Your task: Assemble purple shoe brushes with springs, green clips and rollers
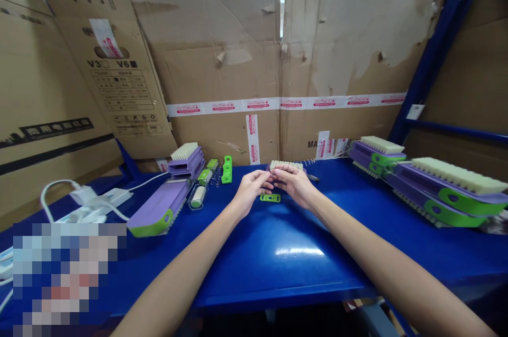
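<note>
My left hand and my right hand meet above the middle of the table, fingertips pinched close together. Between them is a thin metal spring, small and partly hidden by the fingers. Just below the hands, a flat green plastic piece with holes lies on the table. Behind them sits a bristled brush part, partly covered by my fingers. A loose coil spring and a dark pen-like object lie right of it.
Purple and green brushes are stacked at left and right. Dark springs, a green holed piece and a small clear case lie left. A white power strip trails cables. Cardboard walls the back.
</note>
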Demonstrator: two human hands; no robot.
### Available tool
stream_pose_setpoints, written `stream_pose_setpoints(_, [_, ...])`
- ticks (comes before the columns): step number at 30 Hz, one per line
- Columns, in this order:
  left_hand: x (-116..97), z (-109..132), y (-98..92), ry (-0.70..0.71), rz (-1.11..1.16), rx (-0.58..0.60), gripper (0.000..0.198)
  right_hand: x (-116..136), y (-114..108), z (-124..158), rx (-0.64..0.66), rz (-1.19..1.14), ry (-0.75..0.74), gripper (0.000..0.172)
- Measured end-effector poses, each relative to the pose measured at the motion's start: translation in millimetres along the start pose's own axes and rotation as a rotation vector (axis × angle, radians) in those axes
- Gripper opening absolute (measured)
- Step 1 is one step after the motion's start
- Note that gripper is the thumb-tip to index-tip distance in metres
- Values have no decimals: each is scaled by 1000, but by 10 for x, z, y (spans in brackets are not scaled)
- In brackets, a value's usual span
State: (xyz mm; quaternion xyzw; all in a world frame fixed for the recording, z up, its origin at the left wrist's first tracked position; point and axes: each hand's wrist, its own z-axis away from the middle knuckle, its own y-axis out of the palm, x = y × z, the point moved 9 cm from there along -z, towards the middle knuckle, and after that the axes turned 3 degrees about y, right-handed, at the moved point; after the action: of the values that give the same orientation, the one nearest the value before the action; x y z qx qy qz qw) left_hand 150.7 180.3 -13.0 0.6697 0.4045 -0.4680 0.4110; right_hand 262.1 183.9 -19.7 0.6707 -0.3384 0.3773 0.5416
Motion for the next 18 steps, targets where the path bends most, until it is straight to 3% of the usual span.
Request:
stream_pose_setpoints(9, [-71, -24, 68, 78, -206, 132, 37, -57, 75, 45, 78, 137, 67, 38])
stream_pose_setpoints(18, [-34, -41, 25, 35, -206, 92, 35, 46, 78, 12, 27, 294, -72, 26])
